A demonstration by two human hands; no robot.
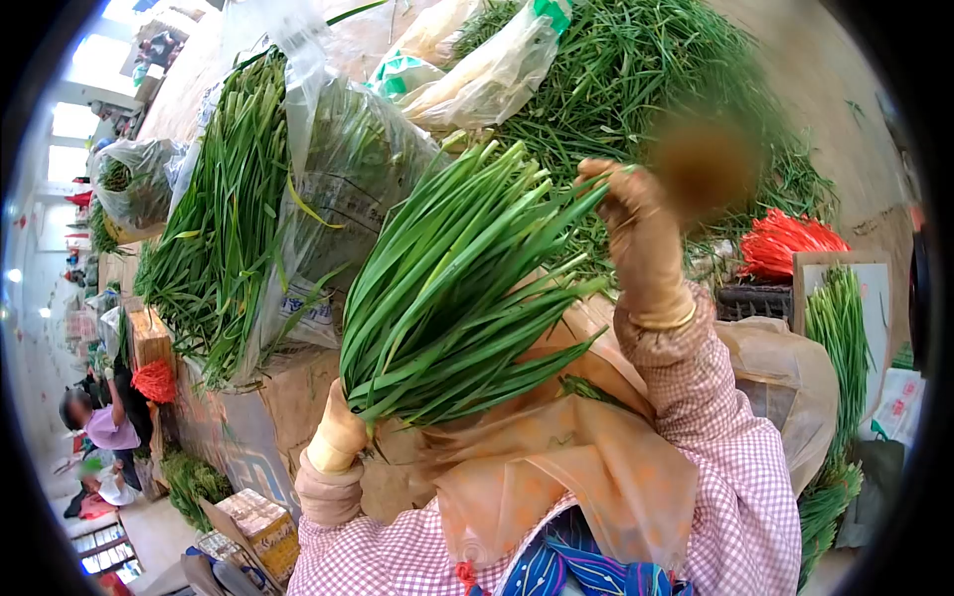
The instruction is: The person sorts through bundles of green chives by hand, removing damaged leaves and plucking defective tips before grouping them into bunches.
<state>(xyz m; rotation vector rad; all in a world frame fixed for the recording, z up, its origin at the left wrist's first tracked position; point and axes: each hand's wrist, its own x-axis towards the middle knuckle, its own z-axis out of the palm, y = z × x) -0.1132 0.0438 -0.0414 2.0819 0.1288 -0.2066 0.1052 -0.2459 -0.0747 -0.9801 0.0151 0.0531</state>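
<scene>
A large loose bunch of garlic chives [467,288] fills the middle of the view, its long green leaves fanned out. My left hand [340,429], gloved, grips the bunch at its lower left end; its fingers are mostly hidden behind the leaves. At the upper right, my right hand [636,214], in a brownish, soiled glove, has its fingers closed on a few leaves that stick out from the bunch. Beyond it lies a big heap of loose chives [636,60].
Clear plastic bags [343,169] packed with chives stand at the left. Red ties [790,243] lie at the right, near an upright bundle of chives [838,343]. Another red bundle [154,380] hangs by the table's left side. A person [107,427] is in the left background.
</scene>
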